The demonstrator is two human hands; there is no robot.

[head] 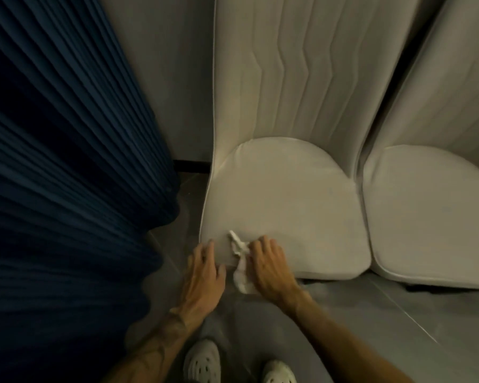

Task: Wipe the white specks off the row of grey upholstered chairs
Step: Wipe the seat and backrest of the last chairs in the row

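Both hands were at the grey chair's front edge.
The left hand lay flat, fingers straight, on its corner; the right hand gripped a crumpled white tissue just beside it.

The floor is laid with grey tiles set apart by thin pale joints, and a black skirting strip runs where it meets the wall. Two grey upholstered chairs stand on it side by side, the left chair touching the right chair, with a crumpled white cloth draped over the front edge of the left chair's seat. A dark blue pleated curtain hangs down to the floor on the left, and two pale perforated clogs stand on the tiles in front of the left chair.
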